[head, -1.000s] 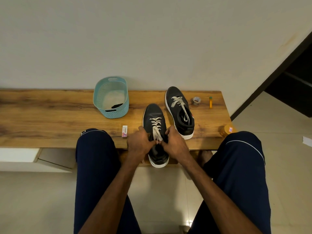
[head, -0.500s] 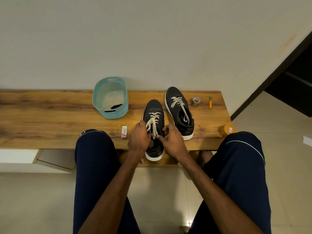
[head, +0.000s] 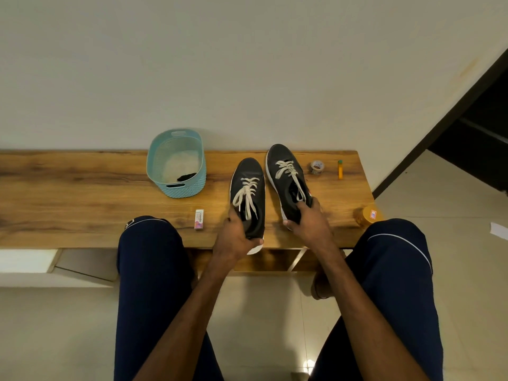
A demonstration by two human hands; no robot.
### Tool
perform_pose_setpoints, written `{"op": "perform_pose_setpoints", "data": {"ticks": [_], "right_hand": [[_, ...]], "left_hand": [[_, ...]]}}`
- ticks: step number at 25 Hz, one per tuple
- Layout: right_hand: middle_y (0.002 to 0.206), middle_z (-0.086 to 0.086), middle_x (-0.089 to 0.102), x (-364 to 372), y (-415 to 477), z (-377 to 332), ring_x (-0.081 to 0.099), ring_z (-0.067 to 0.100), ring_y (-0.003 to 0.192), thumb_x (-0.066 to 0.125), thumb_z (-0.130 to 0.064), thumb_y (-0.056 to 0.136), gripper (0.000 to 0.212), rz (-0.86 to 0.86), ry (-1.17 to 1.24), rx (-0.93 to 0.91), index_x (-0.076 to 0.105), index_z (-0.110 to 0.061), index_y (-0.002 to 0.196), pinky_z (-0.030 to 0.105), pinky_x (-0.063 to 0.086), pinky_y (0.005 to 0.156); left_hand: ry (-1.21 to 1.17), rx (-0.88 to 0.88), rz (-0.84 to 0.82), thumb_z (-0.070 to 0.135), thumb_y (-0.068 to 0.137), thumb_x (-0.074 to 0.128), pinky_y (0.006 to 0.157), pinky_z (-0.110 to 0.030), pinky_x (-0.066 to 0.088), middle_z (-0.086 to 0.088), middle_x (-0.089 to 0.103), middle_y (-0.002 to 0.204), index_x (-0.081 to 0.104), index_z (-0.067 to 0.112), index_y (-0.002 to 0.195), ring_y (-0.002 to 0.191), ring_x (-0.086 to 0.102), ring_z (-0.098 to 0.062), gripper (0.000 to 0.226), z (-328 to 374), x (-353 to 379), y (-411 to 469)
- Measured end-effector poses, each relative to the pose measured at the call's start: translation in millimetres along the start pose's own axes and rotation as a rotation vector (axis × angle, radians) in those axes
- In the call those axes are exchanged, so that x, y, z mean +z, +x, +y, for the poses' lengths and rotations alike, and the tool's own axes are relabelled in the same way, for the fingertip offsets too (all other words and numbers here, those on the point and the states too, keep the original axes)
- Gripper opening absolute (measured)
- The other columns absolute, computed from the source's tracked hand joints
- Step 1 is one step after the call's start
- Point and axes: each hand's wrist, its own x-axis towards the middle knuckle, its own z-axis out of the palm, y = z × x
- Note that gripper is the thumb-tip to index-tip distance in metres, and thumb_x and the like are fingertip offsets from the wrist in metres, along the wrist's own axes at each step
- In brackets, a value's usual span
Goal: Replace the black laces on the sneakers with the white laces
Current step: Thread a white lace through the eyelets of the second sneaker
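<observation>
Two black sneakers with white laces stand side by side on the wooden bench (head: 68, 199), toes toward the wall. My left hand (head: 236, 237) grips the heel of the left sneaker (head: 248, 188), whose white sole pokes past the bench's front edge. My right hand (head: 309, 221) grips the heel of the right sneaker (head: 286, 174), fingers curled into its opening. A black lace (head: 186, 176) lies inside the teal basket (head: 176, 185) to the left of the shoes.
A small eraser box (head: 199, 219) lies left of my left hand. A tape roll (head: 317, 167) and an orange marker (head: 340, 169) sit at the bench's far right. An orange jar (head: 367, 215) stands by my right knee. My knees flank the bench front.
Both hands let go of the left sneaker's lace ends. The left sneaker moved farther onto the bench; my left hand now holds its heel and my right hand moved over to the right sneaker's heel.
</observation>
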Motion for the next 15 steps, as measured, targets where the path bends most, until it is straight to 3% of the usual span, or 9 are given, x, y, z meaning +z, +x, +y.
{"op": "perform_pose_setpoints", "data": {"ticks": [2,7,13,15], "right_hand": [[0.149,0.010,0.034,2.2,-0.9,-5.0,0.049,0.028,0.126,0.062,-0.034,0.095,0.045,0.045,-0.042,-0.011,0.052,-0.019,0.137,0.042,0.044,0.104],[0.142,0.010,0.045,17.7,-2.2,-13.6,0.056,0.030,0.116,0.060,-0.028,0.097,0.031,0.054,-0.026,-0.115,0.062,-0.021,0.127,0.042,0.049,0.099],[0.137,0.011,0.048,21.7,20.6,-10.3,0.055,0.033,0.117,0.062,-0.025,0.095,0.032,0.052,-0.027,-0.215,0.062,-0.023,0.127,0.043,0.050,0.098],[0.138,0.011,0.049,24.7,23.6,-8.7,0.055,0.034,0.119,0.065,-0.024,0.092,0.043,0.058,-0.021,-0.230,0.054,-0.026,0.134,0.045,0.051,0.097]], "left_hand": [[-0.011,0.010,0.065,0.027,0.067,0.090,0.107,-0.044,0.045,-0.007,0.049,0.144,0.023,0.016,0.149,0.133,0.048,-0.027,0.106,0.5,-4.2,10.6],[-0.038,0.083,0.125,0.032,0.068,0.088,0.099,-0.040,0.046,-0.005,0.055,0.140,0.026,0.018,0.149,0.127,0.054,-0.027,0.103,3.1,-8.1,26.7],[-0.038,0.122,0.176,0.037,0.068,0.088,0.094,-0.040,0.050,-0.003,0.059,0.137,0.027,0.020,0.149,0.122,0.059,-0.026,0.102,9.3,-9.3,37.5],[-0.041,0.124,0.168,0.038,0.066,0.089,0.095,-0.042,0.051,-0.003,0.060,0.135,0.027,0.020,0.148,0.122,0.059,-0.027,0.104,9.4,-10.4,39.8]]}}
